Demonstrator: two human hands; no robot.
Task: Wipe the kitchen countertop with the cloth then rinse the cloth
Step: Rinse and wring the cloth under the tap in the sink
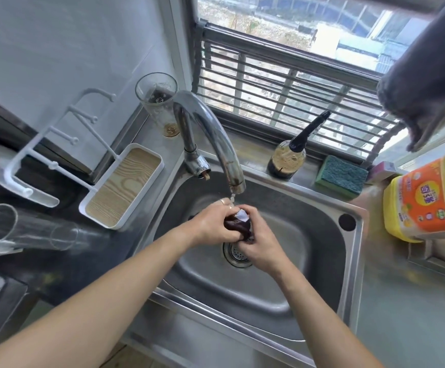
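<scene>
A dark brown cloth (238, 227) with a white tag is bunched into a wad between both hands, over the steel sink (309, 208) and just under the faucet spout (236, 181). A thin stream of water falls from the spout onto the hands. My left hand (216, 224) grips the cloth from the left; a ring shows on one finger. My right hand (258, 245) grips it from the right and below. The drain strainer (236, 254) lies directly beneath them, partly hidden.
A green sponge (342, 176) and a dark dispenser bottle (286, 158) sit on the sink's back ledge. A yellow detergent jug (425, 200) stands at the right. A white rack with a wood-grain tray (122, 189) and glasses (157, 102) are at the left. A grey towel (428, 81) hangs top right.
</scene>
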